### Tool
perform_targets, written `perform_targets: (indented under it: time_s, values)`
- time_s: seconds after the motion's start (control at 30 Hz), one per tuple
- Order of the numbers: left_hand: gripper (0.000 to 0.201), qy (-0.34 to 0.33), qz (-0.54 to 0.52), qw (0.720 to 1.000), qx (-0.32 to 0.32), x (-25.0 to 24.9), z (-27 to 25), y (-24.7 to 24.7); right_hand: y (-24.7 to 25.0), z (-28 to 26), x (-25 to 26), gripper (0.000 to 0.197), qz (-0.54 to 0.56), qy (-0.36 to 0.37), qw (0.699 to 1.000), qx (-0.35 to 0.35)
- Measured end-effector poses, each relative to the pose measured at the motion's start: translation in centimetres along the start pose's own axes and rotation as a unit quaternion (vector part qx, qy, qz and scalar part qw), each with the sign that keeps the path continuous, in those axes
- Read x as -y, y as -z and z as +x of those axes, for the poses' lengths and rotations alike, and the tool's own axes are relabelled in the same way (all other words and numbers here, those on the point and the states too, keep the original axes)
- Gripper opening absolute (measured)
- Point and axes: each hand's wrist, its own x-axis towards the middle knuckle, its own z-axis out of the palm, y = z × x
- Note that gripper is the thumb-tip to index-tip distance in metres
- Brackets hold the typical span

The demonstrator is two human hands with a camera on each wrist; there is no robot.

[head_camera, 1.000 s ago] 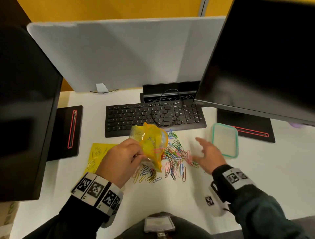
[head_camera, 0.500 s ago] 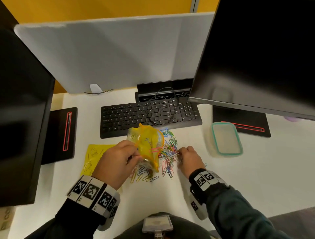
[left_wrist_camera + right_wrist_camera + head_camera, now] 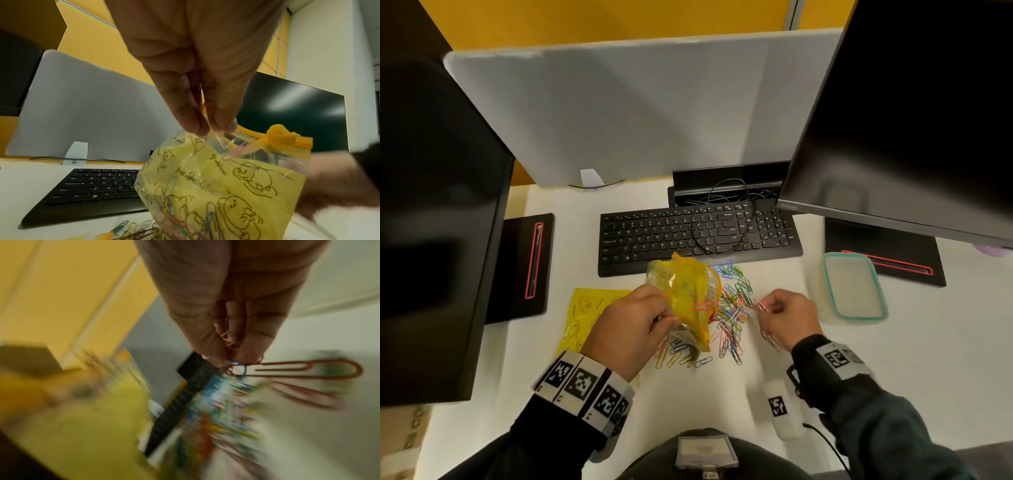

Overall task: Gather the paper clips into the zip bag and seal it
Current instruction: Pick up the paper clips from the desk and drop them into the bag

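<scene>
My left hand (image 3: 640,322) pinches the rim of a yellow printed zip bag (image 3: 688,294) and holds it up over the desk, mouth open; its yellow slider (image 3: 280,138) shows in the left wrist view, where my left hand (image 3: 207,128) grips the bag (image 3: 222,186). Several clips lie inside the bag. A heap of coloured paper clips (image 3: 729,308) lies on the white desk (image 3: 705,397) between my hands. My right hand (image 3: 784,313) pinches a few clips (image 3: 761,305) just right of the bag; in the blurred right wrist view my right hand (image 3: 230,356) holds red clips (image 3: 298,369).
A black keyboard (image 3: 698,236) lies just behind the heap. A lidded clear container (image 3: 854,287) sits to the right, a yellow sheet (image 3: 585,315) to the left. Two dark monitors (image 3: 914,113) flank the desk on black bases (image 3: 524,267).
My right hand closed on clips in the heap, then lifted them a little beside the bag. The left hand kept the bag held up in much the same place.
</scene>
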Motion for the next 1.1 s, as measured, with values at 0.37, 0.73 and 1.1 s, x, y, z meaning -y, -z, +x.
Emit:
perform_targets:
  time_s: [0.37,0.73,1.1]
  values:
    - [0.02,-0.027,0.001,0.999,0.021,-0.3,1.0,-0.9,-1.6,-3.4,8.8,0.027,0.038,0.141,0.987,0.061]
    - [0.033,-0.048,-0.012,0.998,0.038,-0.1,1.3,-2.0,-1.2,-5.0,9.9,0.022,-0.249,0.325,0.909,0.073]
    - [0.017,-0.022,-0.021,0.999,-0.016,0.9,0.3,0.3,1.5,-4.2,-4.1,0.035,-0.2,-0.018,0.98,0.009]
